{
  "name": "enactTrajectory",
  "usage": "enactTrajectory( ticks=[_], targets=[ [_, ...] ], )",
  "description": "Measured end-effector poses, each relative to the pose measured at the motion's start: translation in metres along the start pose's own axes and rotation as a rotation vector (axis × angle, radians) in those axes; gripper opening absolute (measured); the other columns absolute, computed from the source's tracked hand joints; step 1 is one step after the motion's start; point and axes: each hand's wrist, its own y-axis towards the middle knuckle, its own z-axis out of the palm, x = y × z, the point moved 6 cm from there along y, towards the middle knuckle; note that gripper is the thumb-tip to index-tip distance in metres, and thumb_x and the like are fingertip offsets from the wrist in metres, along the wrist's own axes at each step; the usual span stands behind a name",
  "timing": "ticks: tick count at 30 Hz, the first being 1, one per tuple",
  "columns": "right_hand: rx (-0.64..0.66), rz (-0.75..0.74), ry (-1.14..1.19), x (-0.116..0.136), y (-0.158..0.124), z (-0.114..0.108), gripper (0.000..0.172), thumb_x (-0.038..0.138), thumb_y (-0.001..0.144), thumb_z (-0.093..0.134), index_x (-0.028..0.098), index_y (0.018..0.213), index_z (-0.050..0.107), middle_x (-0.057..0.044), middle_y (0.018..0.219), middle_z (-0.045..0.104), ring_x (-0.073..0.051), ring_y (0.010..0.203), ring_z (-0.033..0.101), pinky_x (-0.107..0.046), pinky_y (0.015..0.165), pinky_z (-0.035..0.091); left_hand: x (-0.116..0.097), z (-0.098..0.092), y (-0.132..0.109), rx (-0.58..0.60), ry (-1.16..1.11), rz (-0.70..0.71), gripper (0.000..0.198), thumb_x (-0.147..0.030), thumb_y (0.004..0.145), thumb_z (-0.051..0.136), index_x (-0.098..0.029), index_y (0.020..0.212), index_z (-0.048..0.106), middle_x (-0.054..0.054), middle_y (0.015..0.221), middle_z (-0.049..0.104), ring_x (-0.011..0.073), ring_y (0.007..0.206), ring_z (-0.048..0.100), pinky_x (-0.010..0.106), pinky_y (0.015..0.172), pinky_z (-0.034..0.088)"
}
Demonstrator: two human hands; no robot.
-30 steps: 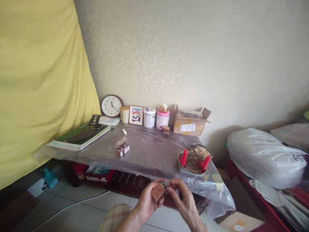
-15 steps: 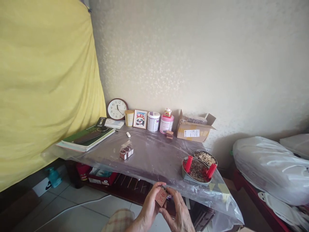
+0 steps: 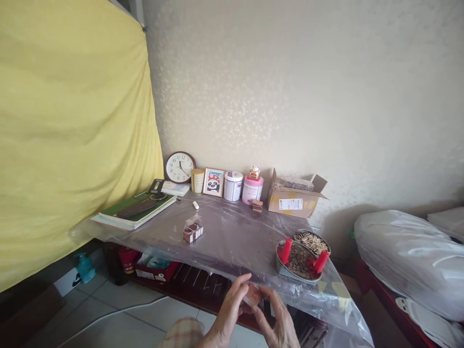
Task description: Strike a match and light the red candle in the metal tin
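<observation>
At the bottom middle, my left hand (image 3: pixel 229 314) and my right hand (image 3: pixel 277 323) meet in front of the table's near edge. Between their fingers is a small reddish-brown matchbox (image 3: pixel 252 295). Both hands are closed on it, the left from the left side, the right from below and the right. Just beyond them, on the table's right end, a metal dish (image 3: pixel 290 270) holds two red candles (image 3: pixel 286 250) and dark bits. A second dish (image 3: pixel 311 240) of pale matchsticks sits behind it.
A low table (image 3: pixel 224 232) under clear plastic sheet carries a pack of matchboxes (image 3: pixel 193 232), books (image 3: pixel 136 211), a clock (image 3: pixel 180 167), tins, a framed picture and a cardboard box (image 3: pixel 295 199). A yellow curtain (image 3: pixel 72 135) hangs left. White plastic bundles (image 3: pixel 409 261) lie right.
The view has tilted up and shifted, so my hands sit lower in the picture. The matchbox has turned between my fingers and its printed face no longer shows.
</observation>
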Motion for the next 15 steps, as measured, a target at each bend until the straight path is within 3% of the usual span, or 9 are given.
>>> enactTrajectory(
  ticks=[2,9,15],
  targets=[
    [-0.001,0.092,0.060,-0.007,0.001,-0.003,0.028,0.039,0.083,0.062,0.023,0.105,0.063,-0.005,0.099,0.074,-0.021,0.089,0.071,-0.025,0.077,0.057,-0.004,0.003,0.000,0.052,0.040,0.028,0.040,-0.040,0.080,0.062,-0.024,0.116,0.063,0.008,0.110,0.071,0.0269,0.100,0.062,0.038,0.082,0.045],
    [0.087,0.379,0.407,-0.026,-0.005,-0.002,0.036,0.045,0.082,0.063,0.019,0.106,0.066,-0.009,0.103,0.074,-0.025,0.099,0.068,-0.030,0.087,0.054,-0.006,0.009,-0.001,0.079,0.010,0.033,0.031,-0.028,0.070,0.076,-0.018,0.099,0.072,0.008,0.092,0.075,0.0231,0.090,0.063,0.036,0.086,0.043],
    [-0.094,0.512,0.687,-0.046,-0.005,-0.009,0.041,0.050,0.064,0.078,0.020,0.092,0.072,-0.010,0.098,0.075,-0.029,0.094,0.070,-0.034,0.082,0.057,-0.008,0.008,-0.002,0.047,-0.158,-0.025,0.023,-0.028,0.073,0.073,-0.019,0.094,0.071,0.006,0.092,0.075,0.0183,0.086,0.066,0.033,0.087,0.043]
  ],
)
